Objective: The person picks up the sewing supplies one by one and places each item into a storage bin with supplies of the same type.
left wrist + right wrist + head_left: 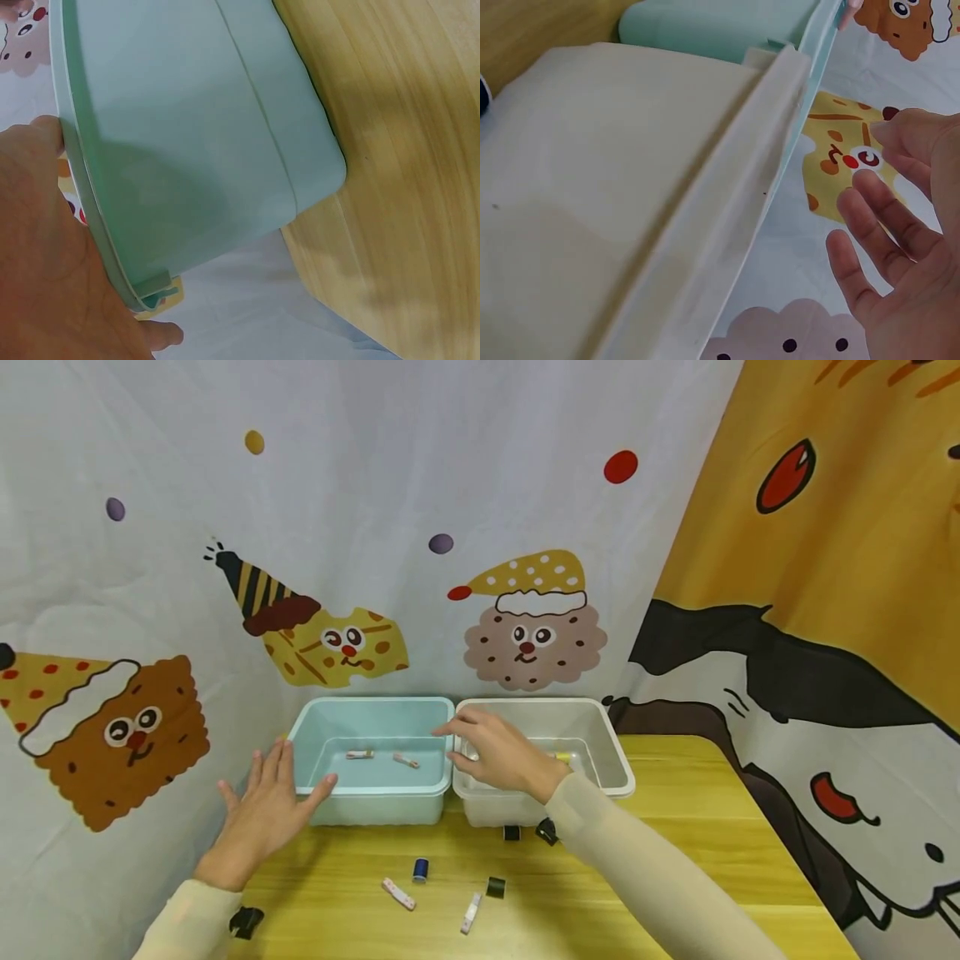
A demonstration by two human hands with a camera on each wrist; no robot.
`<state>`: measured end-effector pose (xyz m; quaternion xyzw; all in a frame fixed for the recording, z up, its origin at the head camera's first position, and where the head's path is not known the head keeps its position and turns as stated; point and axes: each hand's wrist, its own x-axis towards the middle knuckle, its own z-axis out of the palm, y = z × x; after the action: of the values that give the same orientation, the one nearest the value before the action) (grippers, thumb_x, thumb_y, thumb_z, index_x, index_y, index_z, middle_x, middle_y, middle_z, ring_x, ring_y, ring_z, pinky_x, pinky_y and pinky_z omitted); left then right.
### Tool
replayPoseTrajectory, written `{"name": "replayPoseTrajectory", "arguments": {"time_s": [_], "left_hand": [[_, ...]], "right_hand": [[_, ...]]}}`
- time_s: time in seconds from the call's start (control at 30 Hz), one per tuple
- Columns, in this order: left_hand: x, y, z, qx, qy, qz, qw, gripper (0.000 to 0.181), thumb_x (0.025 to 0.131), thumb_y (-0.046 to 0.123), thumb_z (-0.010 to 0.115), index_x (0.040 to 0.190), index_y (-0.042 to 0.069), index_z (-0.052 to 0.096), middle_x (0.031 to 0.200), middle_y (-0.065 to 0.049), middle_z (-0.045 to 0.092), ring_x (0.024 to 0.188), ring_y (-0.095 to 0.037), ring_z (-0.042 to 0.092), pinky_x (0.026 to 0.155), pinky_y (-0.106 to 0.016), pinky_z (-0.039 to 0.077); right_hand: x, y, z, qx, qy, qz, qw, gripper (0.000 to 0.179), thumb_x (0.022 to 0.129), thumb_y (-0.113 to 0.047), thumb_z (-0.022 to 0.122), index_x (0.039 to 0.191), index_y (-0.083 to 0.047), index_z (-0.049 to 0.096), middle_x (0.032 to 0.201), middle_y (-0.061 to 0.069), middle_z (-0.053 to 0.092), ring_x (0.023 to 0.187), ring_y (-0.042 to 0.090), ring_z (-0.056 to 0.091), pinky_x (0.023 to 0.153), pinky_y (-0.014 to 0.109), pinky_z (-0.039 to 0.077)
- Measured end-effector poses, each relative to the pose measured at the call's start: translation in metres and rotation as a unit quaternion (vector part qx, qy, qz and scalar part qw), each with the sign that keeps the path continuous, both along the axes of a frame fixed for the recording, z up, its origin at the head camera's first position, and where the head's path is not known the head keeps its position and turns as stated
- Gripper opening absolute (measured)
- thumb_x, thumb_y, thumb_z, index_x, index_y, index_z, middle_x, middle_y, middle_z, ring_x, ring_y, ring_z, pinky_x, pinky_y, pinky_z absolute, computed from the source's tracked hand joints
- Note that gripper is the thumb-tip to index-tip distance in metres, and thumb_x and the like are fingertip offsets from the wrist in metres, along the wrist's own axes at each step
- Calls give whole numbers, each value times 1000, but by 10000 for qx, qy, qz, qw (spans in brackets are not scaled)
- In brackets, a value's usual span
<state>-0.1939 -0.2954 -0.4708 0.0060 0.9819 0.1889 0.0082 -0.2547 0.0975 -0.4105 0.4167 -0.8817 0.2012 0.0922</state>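
Observation:
My left hand (262,806) has its fingers spread at the left end of the teal bin (375,810), at its rim in the left wrist view. Two small slim, pale patterned pieces, one (360,754) left of the other (406,761), lie in that bin. Over the left part of the white bin (555,703) is my right hand (498,752), its fingers loosely bent and apart, with nothing between them in the right wrist view (900,240). A small yellow item (562,757) shows inside the white bin, partly hidden by the right wrist.
On the wooden table (697,827), in front of the bins, lie a blue thread spool (421,870), a dark green spool (496,887), a black spool (512,832) and two slim patterned pieces (398,894). Black items lie near the right forearm (547,832) and left sleeve (246,922). A printed curtain hangs behind.

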Motion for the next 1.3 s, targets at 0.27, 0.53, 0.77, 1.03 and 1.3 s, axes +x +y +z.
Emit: {"name": "replayPoseTrajectory", "arguments": {"time_s": [0.27,0.53,0.77,1.03,1.3], "left_hand": [[-1,0,0,-17,-20,3,10000,130,110,91,40,184,-8,-2,192,-37,-4,175,-70,-6,117,-106,-13],[-2,1,-2,-42,31,-14,10000,129,110,91,41,184,-7,-1,192,-37,-2,175,-70,-3,118,-106,-10],[1,2,1,-16,114,21,9999,126,113,86,45,183,-9,0,192,-37,-1,175,-70,-3,118,-106,-10],[0,1,0,-51,67,-3,10000,126,113,86,44,183,-9,-1,192,-37,-1,175,-70,-3,118,-106,-8],[0,0,0,-22,48,4,10000,128,111,89,41,183,-8,-3,192,-37,-3,175,-69,-5,117,-106,-11]], "right_hand": [[21,14,-9,-129,-40,176,9998,39,111,-17,82,150,-16,78,136,6,79,121,24,77,105,38,66],[44,31,-27,-67,62,195,9998,40,110,-19,84,149,-17,79,136,2,77,117,17,75,102,32,67],[62,42,-36,-30,47,31,10000,43,109,-21,84,152,-22,77,139,-2,76,124,13,73,105,36,66],[80,56,-46,-272,359,131,9989,46,106,-19,88,150,-22,78,141,-2,75,129,14,72,112,38,65],[92,64,-62,-336,390,445,9977,47,103,-18,90,148,-21,77,142,-2,74,119,11,74,100,27,66]]}}
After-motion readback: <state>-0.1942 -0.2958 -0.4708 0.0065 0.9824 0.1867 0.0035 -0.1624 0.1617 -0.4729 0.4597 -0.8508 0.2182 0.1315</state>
